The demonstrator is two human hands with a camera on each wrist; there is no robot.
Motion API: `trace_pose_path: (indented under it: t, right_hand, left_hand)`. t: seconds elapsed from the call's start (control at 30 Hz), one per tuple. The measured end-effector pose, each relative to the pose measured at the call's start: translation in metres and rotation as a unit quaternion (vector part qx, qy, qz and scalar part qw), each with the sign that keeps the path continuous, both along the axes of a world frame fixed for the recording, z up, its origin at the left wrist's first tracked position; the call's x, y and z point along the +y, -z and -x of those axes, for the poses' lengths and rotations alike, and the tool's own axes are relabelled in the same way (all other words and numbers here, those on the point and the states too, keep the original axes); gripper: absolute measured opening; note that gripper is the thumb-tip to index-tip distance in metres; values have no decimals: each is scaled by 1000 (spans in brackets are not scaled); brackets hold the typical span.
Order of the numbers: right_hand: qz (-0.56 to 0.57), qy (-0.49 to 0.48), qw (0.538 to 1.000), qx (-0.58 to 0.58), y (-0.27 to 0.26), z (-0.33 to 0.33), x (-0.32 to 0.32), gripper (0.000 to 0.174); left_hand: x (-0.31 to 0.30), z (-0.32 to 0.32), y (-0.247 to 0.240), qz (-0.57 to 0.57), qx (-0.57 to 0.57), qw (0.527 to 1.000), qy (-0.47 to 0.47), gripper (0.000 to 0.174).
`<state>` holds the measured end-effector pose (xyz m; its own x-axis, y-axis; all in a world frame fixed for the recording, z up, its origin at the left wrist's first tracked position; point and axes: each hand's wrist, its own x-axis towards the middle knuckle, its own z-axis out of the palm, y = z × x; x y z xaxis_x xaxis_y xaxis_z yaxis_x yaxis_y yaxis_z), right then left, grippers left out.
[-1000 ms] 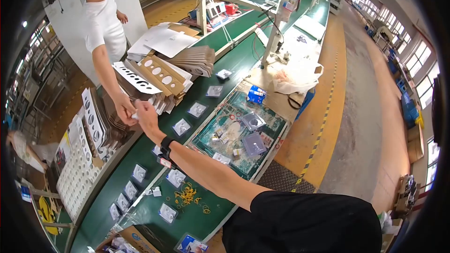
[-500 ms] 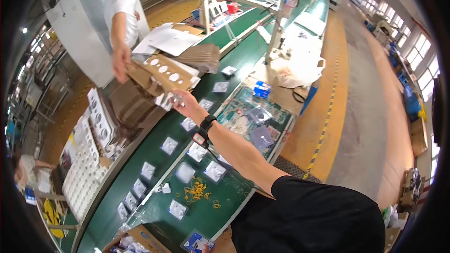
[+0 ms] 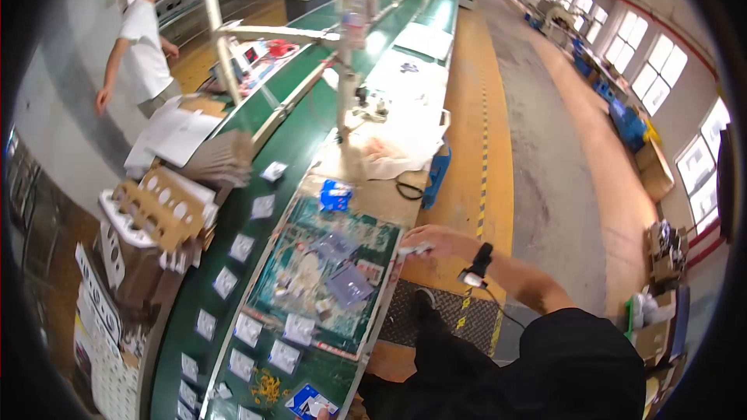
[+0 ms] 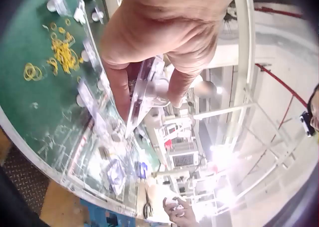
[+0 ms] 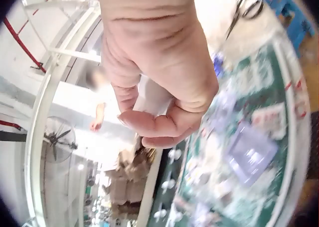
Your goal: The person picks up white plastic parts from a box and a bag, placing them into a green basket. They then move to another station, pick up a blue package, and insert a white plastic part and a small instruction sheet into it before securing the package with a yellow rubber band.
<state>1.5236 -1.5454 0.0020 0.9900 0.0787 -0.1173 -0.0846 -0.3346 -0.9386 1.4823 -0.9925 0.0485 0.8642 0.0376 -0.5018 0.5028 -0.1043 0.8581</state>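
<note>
My left hand [image 4: 164, 37] pinches a clear plastic blister pack [image 4: 142, 95] between thumb and fingers; in the head view only a fingertip shows at the bottom, by the pack's blue card [image 3: 302, 398]. My right hand [image 3: 440, 241] is held out at the table's right edge, with a small white piece [image 3: 416, 250] in its fingers. In the right wrist view the fingers curl round this white piece [image 5: 152, 95] and partly hide it. Several packs [image 3: 284, 355] lie on the table, beside a heap of yellow rubber bands [image 3: 266, 389].
More packs [image 3: 225, 282] sit in a line on the green conveyor [image 3: 187, 264]. Clear plastic trays [image 3: 349, 284] and a blue box [image 3: 335, 195] lie on the worktable. Cardboard sheets [image 3: 159, 206] are stacked beyond the belt, where another person [image 3: 144, 50] stands. Scissors [image 5: 239, 13] lie farther along.
My right hand has drawn back from beside the other person's hand, across the belt to the table's right edge, with the white piece. That person has moved away from the belt. The head view has shifted.
</note>
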Motion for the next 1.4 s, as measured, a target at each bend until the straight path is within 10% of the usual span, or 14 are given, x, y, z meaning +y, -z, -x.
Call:
trace_pose_path:
  t: [0.1,0.23,0.3,0.47,0.5,0.53,0.57,0.6,0.67,0.7,0.77,1.03,1.2,1.4]
  right_hand:
    - [-299,248,893,227,48,65,-147,25]
    - [-156,215,963,54,59,148,-316,30]
    - [-331,341,873,111,148,169,-438,12]
    - [-291,478,798,226,160,180,-622,9]
    - [-285,472,799,240,163,183,-654,11]
    - [69,320,945,-15,154,184,-673,20]
    - [429,93,866,-240,141,191,-703,31]
    - [350,88,923,-137,102,173,-702,49]
    - [426,66,875,-220,102,147,-764,33]
    - [364,115,921,-80,116,132,-795,23]
    - [-24,415,900,130,71,64,-812,14]
    - [62,385,910,138,13,-119,-949,16]
    - [176,356,911,111,7,-230,-1039,16]
    - [452,234,861,15,51,-404,-1167,18]
  left_hand:
    - [-102,-17,-20,38,-6,997,63,38]
    - [-250,-18,-10,85,-3,990,111,47]
    - [-324,-11,-48,-102,-18,981,164,41]
    - [-468,8,-62,187,20,974,126,37]
    - [-482,9,-67,73,7,983,168,38]
    - [-495,10,-72,-32,-2,975,219,40]
    - [-518,7,-67,-118,-10,951,286,42]
    - [-534,8,-57,-90,3,956,277,44]
    - [-572,0,-37,-39,19,959,280,42]
    - [-588,-1,-25,-1,18,956,294,41]
    - [-640,-15,-8,43,9,949,313,41]
    - [-870,-117,-35,93,-6,942,322,46]
    - [-915,-156,-33,-135,70,950,271,57]
    - [-1048,-166,-56,-118,28,989,79,49]
